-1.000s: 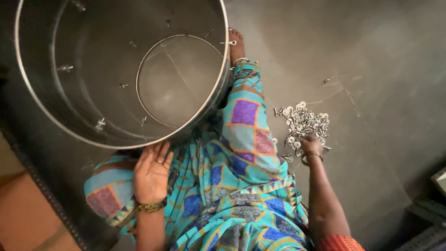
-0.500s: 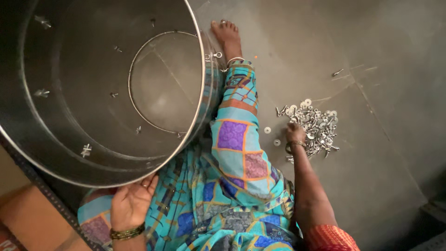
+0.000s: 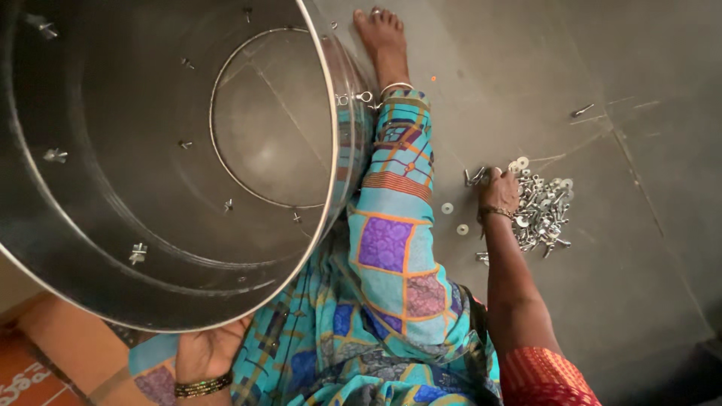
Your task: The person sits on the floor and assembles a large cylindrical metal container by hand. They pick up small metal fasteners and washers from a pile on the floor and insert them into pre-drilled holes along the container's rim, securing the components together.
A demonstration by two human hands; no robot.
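Head view: a large open steel drum (image 3: 150, 150), shiny and cylindrical with bolts through its wall, is tilted against the lap. The left hand (image 3: 207, 349) is seen at its lower rim, largely hidden; its grip cannot be told. The right hand (image 3: 500, 189) is laid on the grey floor (image 3: 639, 301) at a heap of silver bolts and washers (image 3: 543, 210), fingers curled around small pieces.

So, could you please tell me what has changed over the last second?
The left hand has slid from the lap to under the rim of the steel drum, now mostly hidden there. The right hand stays reaching into the pile of bolts and washers on the floor; whether it grips anything is unclear. The drum stays tilted against the leg.
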